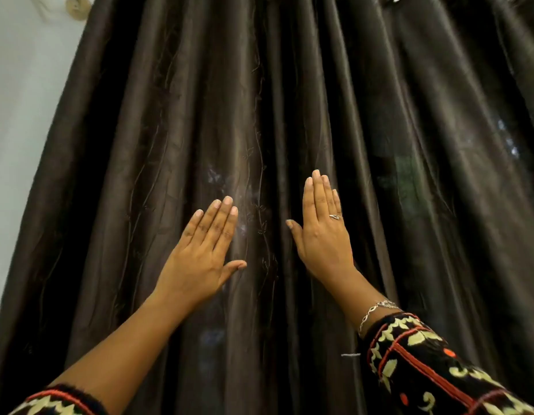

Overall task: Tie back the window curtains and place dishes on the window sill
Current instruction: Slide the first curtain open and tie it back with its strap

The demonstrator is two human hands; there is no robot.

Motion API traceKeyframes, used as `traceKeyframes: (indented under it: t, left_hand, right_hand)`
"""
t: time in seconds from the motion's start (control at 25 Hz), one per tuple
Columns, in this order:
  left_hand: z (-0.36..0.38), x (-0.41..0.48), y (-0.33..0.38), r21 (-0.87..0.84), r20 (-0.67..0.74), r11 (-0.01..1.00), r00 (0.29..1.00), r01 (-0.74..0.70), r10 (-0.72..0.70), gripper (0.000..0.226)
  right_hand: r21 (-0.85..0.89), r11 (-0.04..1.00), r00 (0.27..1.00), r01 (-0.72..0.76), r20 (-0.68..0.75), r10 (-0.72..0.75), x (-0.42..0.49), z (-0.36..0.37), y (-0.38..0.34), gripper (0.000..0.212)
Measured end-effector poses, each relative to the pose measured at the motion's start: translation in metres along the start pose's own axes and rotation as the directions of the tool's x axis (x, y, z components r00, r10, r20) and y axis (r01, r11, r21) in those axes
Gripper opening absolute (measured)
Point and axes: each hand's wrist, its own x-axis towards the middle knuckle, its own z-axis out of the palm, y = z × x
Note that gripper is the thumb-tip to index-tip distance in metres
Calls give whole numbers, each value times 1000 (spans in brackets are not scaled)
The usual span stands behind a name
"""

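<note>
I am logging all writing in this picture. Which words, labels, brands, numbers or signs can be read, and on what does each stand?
None: no readable text shows anywhere.
Curtains: only a stitched vine pattern, no letters.
Sleeve: leaf shapes, not writing.
Ring and bracelet on the right hand: no marks legible.

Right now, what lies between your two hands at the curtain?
Only curtain: dark brown folds with a thin embroidered line running down, between the left hand and the right hand. No opening shows in the head view.
</note>
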Motion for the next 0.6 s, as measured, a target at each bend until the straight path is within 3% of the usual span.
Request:
traceKeyframes:
  t: [0.28,0.4,0.52,0.6]
  left_hand:
    - [15,51,49,-62,-34,998,999,17,-19,74]
    - [20,71,66,-260,-77,964,994,54,-76,74]
    - [27,90,84,-590,-10,776,959,222,-282,81]
    - [30,98,94,-748,72,592,923,301,-378,93]
  right_hand:
    - [213,962,985,-170,74,158,23,12,47,71]
    - [444,859,963,-254,199,182,36,18,47,66]
    - [684,657,938,-317,329,110,44,22,46,60]
    - [793,519,933,-318,359,23,48,24,45,56]
